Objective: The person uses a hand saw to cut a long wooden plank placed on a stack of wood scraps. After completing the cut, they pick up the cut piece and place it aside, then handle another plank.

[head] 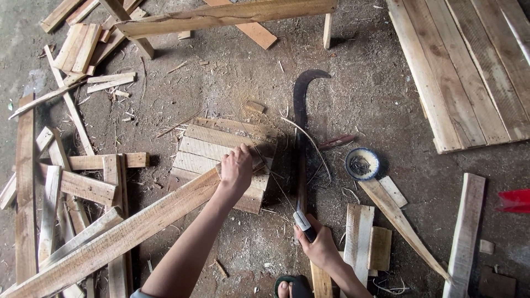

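My left hand (237, 168) presses down on the end of a long wooden plank (116, 237) where it lies across a low block of stacked boards (212, 146). My right hand (319, 248) grips the handle of a long dark billhook (301, 138) whose hooked tip curves to the right at the top. The blade lies along the ground just to the right of the block. A thin pale sliver of wood (312, 144) arcs across the blade.
Loose planks and offcuts (72, 182) are piled at the left. A wooden trestle (221, 16) stands at the top, a pallet panel (469, 66) at the upper right. A small bowl of nails (362, 164) and short boards (370, 243) lie right of the blade. My sandalled toes (287, 288) show at the bottom.
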